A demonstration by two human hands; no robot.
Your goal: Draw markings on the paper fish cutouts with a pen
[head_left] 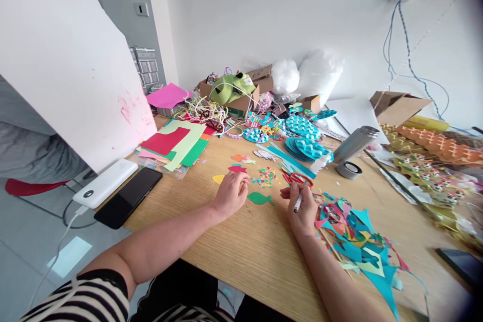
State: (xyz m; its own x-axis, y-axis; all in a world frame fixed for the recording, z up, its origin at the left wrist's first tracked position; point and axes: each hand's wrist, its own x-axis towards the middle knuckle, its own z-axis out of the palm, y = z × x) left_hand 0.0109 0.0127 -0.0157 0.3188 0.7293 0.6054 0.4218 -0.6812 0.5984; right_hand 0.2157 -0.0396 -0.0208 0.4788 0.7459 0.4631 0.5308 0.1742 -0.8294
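Note:
A green paper fish [260, 198] lies flat on the wooden table [234, 251] between my hands. My left hand [232, 193] is just left of it, fingers curled and pressed together; whatever they may hold is too small to make out. My right hand [302, 206], right of the fish, is closed around a white pen [298, 203]. Beyond my left hand lie a red paper fish [237, 168], a yellow paper piece [218, 179] and an orange fish [239, 158]. Small coloured paper bits [265, 177] are heaped behind the green fish. Red-handled scissors [298, 177] lie beyond my right hand.
Coloured paper sheets [181, 146], a black phone [129, 197] and a white power bank [105, 182] lie at the left. Paper scraps [362, 241] spread beside my right forearm. Farther back are blue scalloped pieces [307, 148], a metal bottle [356, 143] and a tape roll [349, 170].

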